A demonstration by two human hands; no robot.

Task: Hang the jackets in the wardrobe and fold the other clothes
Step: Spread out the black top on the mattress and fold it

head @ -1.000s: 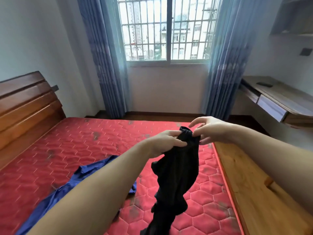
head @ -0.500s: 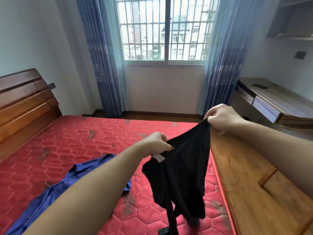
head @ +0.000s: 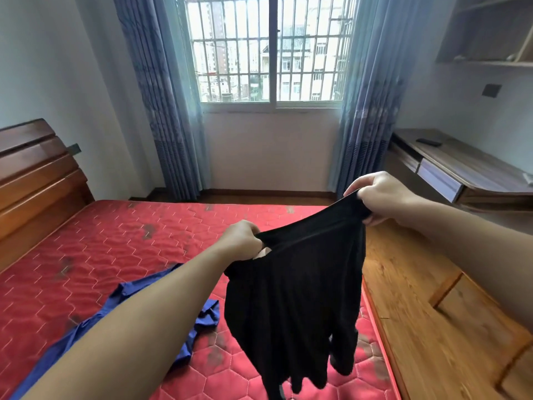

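Holding the black garment point(head: 291, 290) stretched in the air over the mattress point(head: 115, 243), left hand point(head: 242, 241) and right hand point(head: 377, 197) each pinch its top edge; folding not begun, blue garment point(head: 161, 321) lies unfolded, no wardrobe in view

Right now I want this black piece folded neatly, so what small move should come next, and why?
Probably lower the black garment flat onto the red mattress. The left hand and right hand grip its top edge stretched between them, while the rest hangs bunched in the air above the mattress, so it likely needs a surface to fold on.
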